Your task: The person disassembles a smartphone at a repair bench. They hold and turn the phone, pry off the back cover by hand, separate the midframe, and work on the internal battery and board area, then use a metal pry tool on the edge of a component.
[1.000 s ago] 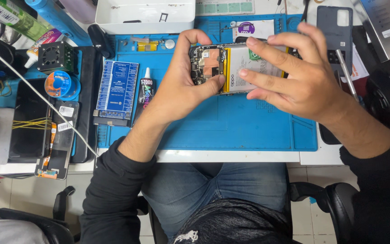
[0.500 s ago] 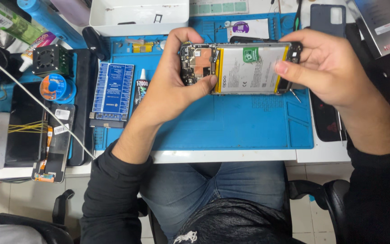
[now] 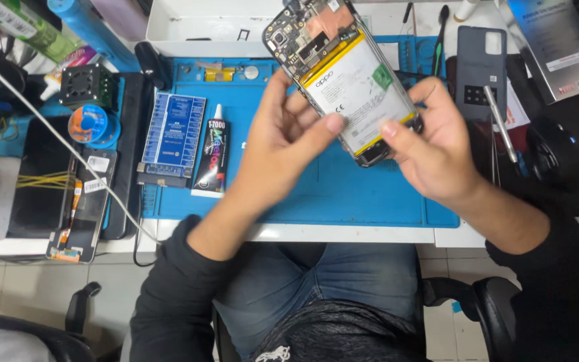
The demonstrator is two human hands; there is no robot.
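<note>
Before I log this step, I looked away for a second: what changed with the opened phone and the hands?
The opened phone was turned from lying level across the blue mat to a diagonal tilt, camera end up and away. The left hand and right hand both kept hold, shifting toward its lower end. The glue tube and back cover stayed put.

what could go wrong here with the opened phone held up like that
The opened phone is held tilted above the blue mat by left hand and right hand at its lower end only; it could slip and drop. Fingertips press near the exposed battery, which could get bent or dented. The bare circuit board might pick up smudges.
</note>
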